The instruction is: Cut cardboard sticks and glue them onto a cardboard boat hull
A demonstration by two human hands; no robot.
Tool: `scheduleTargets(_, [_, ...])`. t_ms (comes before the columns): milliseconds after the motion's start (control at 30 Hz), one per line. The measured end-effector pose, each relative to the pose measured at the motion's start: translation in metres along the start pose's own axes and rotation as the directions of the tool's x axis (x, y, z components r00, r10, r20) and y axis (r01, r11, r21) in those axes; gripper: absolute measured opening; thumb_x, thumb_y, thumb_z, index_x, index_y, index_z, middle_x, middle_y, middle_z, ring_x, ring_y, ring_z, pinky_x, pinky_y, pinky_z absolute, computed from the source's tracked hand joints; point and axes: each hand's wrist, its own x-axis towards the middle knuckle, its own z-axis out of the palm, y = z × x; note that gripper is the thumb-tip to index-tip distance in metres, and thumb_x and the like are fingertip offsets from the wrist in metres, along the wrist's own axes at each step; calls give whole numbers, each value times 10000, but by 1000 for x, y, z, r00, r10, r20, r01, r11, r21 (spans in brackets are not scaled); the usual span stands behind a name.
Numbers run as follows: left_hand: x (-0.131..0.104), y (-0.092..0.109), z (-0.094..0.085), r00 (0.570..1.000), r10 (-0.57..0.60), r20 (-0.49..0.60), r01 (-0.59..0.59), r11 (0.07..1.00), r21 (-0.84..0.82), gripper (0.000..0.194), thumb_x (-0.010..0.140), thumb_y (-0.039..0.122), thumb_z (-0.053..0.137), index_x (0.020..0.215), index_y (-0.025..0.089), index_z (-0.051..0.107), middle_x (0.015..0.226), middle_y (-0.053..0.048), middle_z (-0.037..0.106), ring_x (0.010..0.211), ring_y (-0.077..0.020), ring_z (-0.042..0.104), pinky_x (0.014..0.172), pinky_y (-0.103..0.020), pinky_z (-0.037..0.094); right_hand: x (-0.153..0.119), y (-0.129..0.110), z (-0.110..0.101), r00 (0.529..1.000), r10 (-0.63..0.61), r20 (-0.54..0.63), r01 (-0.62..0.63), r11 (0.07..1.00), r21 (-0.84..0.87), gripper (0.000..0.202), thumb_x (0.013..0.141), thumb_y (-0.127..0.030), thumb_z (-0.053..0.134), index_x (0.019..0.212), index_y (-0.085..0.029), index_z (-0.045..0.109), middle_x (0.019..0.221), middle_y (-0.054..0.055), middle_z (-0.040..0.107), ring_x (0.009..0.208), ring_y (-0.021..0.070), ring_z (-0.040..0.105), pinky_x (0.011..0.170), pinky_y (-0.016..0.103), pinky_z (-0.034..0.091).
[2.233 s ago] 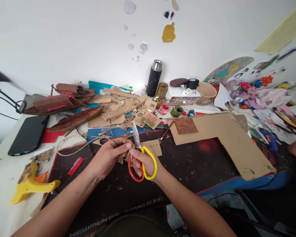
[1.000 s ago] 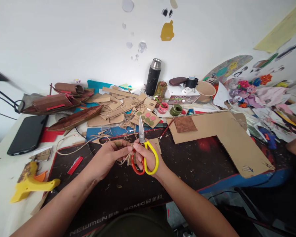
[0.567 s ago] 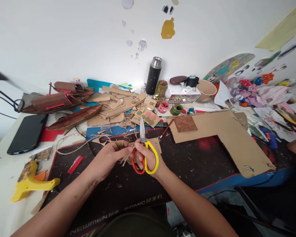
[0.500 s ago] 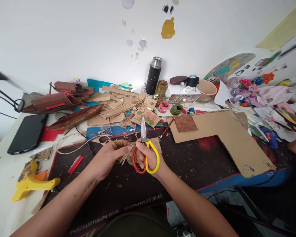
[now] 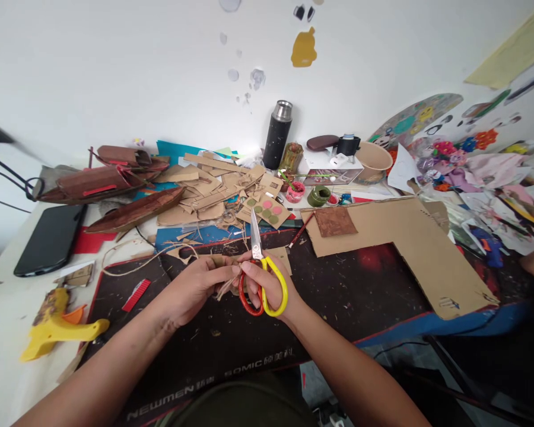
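Tan twine (image 5: 225, 289), frayed, pinched in L hand (image 5: 202, 279), R hand (image 5: 271, 287) clamped on scissors (image 5: 256, 244)

The scissors (image 5: 263, 276) are showing one red and one yellow handle beneath silver blades, the glue gun (image 5: 57, 332) is glowing yellow with an orange trigger, the flask (image 5: 276, 137) is wearing pale specks on black, and the card (image 5: 268, 209) is displaying green and pink dots on brown.

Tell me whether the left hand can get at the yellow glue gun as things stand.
Probably yes, after freeing its fingers: the left hand is pinching twine, but the yellow glue gun lies off to its left with nothing on top.
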Motion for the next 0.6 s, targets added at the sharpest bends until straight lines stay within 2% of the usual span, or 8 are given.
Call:
scheduleTargets(300, [-1,5,-3,1000,-8,12,7,997,76,402,622,494,972,646,169,738,612,0,638,595,-131,472,618,-279,345,-1,-4,3,1000,-6,12,6,999,-46,438,866,-577,822,994,-205,629,496,-117,544,300,81,441,322,175,344])
scheduleTargets(433, [0,2,-9,999,-35,30,33,998,54,397,639,493,973,682,168,750,615,5,619,585,-126,451,612,-278,330,-1,-5,4,1000,3,15,-2,999,-49,449,857,-590,831,960,-210,614,490,-122,534,296,77,436,322,171,338])
scheduleTargets(600, [-1,5,-13,993,-52,104,47,998,52,398,670,494,974,784,152,806,683,0,620,609,-114,415,609,-272,309,-3,-8,5,997,3,71,-1,999,-35,414,881,-561,822,931,-213,604,489,-124,518,302,78,438,332,172,349])
